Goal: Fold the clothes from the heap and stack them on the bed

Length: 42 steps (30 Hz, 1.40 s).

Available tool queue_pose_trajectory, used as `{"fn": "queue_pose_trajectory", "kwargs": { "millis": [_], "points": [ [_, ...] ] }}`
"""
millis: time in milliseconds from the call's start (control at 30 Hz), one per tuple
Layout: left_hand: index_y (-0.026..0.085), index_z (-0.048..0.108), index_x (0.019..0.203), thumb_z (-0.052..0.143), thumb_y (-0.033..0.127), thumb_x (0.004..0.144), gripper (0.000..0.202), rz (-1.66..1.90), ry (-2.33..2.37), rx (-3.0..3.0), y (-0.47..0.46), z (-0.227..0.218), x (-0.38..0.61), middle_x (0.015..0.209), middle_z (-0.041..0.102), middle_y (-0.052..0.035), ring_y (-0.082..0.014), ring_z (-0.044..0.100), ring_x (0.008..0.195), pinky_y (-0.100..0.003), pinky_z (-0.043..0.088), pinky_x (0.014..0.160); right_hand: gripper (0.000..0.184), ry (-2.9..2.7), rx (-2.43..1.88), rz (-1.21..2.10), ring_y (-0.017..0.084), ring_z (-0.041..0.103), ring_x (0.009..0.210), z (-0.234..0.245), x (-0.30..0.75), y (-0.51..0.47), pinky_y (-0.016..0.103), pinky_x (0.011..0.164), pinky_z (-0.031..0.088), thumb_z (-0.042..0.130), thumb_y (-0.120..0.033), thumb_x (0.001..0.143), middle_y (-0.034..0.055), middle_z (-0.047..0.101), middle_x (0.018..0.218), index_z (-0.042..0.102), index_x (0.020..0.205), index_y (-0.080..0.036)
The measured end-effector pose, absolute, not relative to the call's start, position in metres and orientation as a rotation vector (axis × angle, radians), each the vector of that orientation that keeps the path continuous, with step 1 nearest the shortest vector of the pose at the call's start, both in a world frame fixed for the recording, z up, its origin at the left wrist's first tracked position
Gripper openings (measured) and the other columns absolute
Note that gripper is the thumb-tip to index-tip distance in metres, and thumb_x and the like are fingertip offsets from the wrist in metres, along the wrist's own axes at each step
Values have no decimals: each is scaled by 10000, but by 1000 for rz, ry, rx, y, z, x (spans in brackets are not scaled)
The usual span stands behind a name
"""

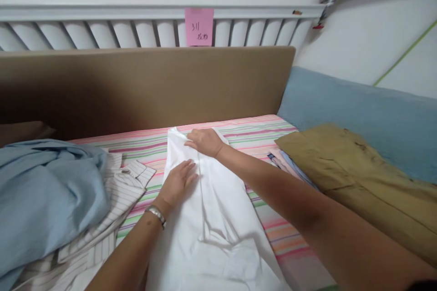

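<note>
A white garment [218, 209] lies lengthwise before me on the striped sheet, smooth at its far end and creased nearer to me. My left hand [179, 183], with a silver bracelet at the wrist, rests on its left part, fingers apart and fairly flat. At the far end, my right hand [205, 142] has its fingers bent and the thumb close to them, on a bit of the white cloth. The exact grip of these fingertips is partly hidden. The kind of garment cannot be made out for certain.
Left lie a light blue garment [51, 200] and a striped shirt [126, 182]. On the right is an olive-brown garment [362, 182] over folded cloth [287, 163]. The striped sheet [136, 143] ends at a brown headboard [170, 86]. Behind it is a white radiator [126, 34] with a pink note [199, 27].
</note>
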<state>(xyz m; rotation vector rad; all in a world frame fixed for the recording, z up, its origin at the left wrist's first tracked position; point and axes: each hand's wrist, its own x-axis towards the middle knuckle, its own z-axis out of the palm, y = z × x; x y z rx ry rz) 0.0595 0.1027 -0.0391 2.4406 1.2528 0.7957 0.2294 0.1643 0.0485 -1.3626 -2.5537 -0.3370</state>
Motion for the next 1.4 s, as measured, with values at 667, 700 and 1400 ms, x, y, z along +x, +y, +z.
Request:
{"fn": "queue_pose_trajectory", "kwargs": {
  "millis": [667, 700, 1400],
  "points": [
    [127, 620, 1039, 572, 514, 708, 512, 1052, 1551, 1331, 66, -14, 7, 977, 692, -125, -259, 640, 917, -426, 500, 828, 271, -2573, -1420, -17, 185, 602, 755, 19, 231, -1, 307, 659, 411, 437, -407, 905, 42, 646, 837, 610, 892, -199],
    [139, 616, 1056, 590, 483, 703, 494, 1092, 1580, 1376, 65, -13, 7, 1055, 671, -130, -272, 606, 1009, -444, 458, 908, 283, -2487, -1419, -2, 184, 604, 799, 28, 236, -2, 310, 701, 416, 420, -409, 915, 40, 654, 858, 618, 906, -208],
    [132, 624, 919, 451, 429, 777, 372, 777, 2063, 1601, 88, -28, 16, 810, 689, -127, -276, 649, 800, -365, 475, 702, 439, -1538, -1882, 538, 270, 612, 954, 6, 320, 48, 407, 856, 451, 493, -442, 824, 122, 671, 998, 567, 1161, -171]
  ]
}}
